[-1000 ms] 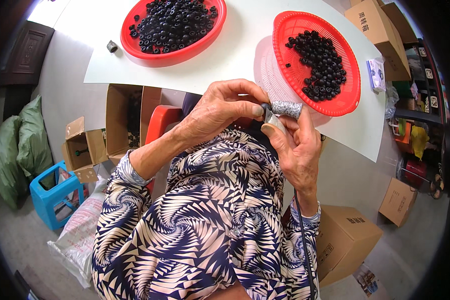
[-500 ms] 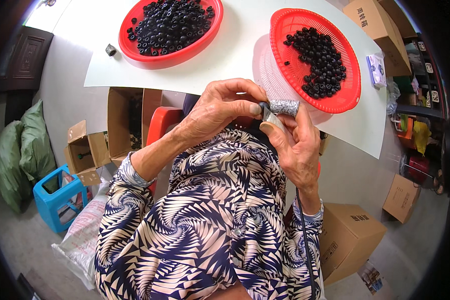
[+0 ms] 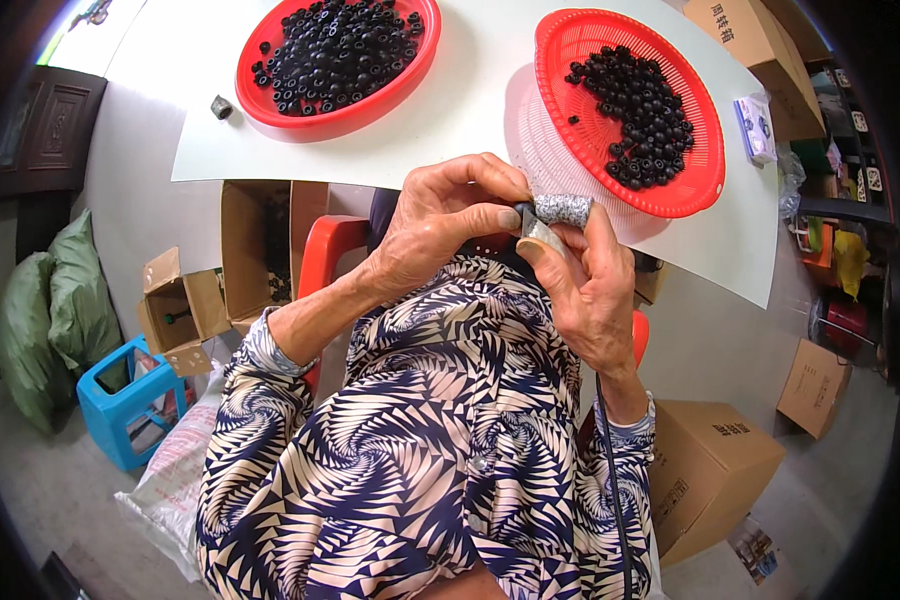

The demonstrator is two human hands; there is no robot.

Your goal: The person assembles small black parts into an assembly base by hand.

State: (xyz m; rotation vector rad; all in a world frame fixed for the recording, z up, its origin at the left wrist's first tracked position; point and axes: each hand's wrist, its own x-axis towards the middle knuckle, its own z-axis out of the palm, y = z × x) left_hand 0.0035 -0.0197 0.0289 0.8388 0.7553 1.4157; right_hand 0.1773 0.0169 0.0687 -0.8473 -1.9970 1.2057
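My left hand (image 3: 425,220) pinches a small dark piece (image 3: 525,212) between thumb and forefinger, just off the near edge of the white table. Close against it, my right hand (image 3: 595,290) grips a flat, pale silver, pointed piece (image 3: 540,232) with the thumb; whether it is a blade I cannot tell. A speckled grey wrap (image 3: 564,209) covers a right finger. Beyond the hands stand two red plastic baskets: the left basket (image 3: 355,122) and the right basket (image 3: 712,160). Both hold many small round black caps, some showing hollow ends; the right basket's caps (image 3: 650,120) lie bunched to one side.
On the white table (image 3: 480,110) lie a small dark ring-like piece (image 3: 221,107) and a white-purple packet (image 3: 755,130). Cardboard boxes (image 3: 715,470) stand on both sides. A blue stool (image 3: 120,430), green sacks (image 3: 30,340) and a white sack (image 3: 175,480) are at left.
Both hands keep their grip and stay together, shifting only slightly. The silver piece is turned a little against the dark piece. The whole view has tilted slightly.
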